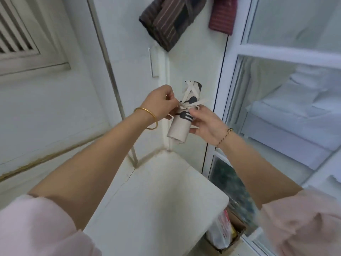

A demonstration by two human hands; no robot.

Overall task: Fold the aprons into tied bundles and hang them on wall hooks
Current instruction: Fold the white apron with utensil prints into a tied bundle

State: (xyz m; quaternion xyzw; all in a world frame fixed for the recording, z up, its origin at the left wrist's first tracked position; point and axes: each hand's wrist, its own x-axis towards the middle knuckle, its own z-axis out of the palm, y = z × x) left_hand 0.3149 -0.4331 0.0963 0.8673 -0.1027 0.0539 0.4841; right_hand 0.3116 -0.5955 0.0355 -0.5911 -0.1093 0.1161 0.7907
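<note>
A rolled beige apron bundle (181, 126) with dark utensil prints is held upright in mid-air before the white wall. Its cream straps (191, 89) cross around the roll and meet in a knot at the middle. My left hand (160, 100) pinches a strap end at the knot's left side. My right hand (204, 122) pinches the strap on the right and supports the roll with its fingers. Two folded bundles hang on the wall above: a brown striped one (166, 21) and a maroon striped one (221, 15).
A white ledge (156, 200) lies below my hands. A glass door with a white frame (239, 50) stands to the right. A louvred vent (16, 34) is at upper left. A plastic bag in a cardboard box (224, 233) sits on the floor.
</note>
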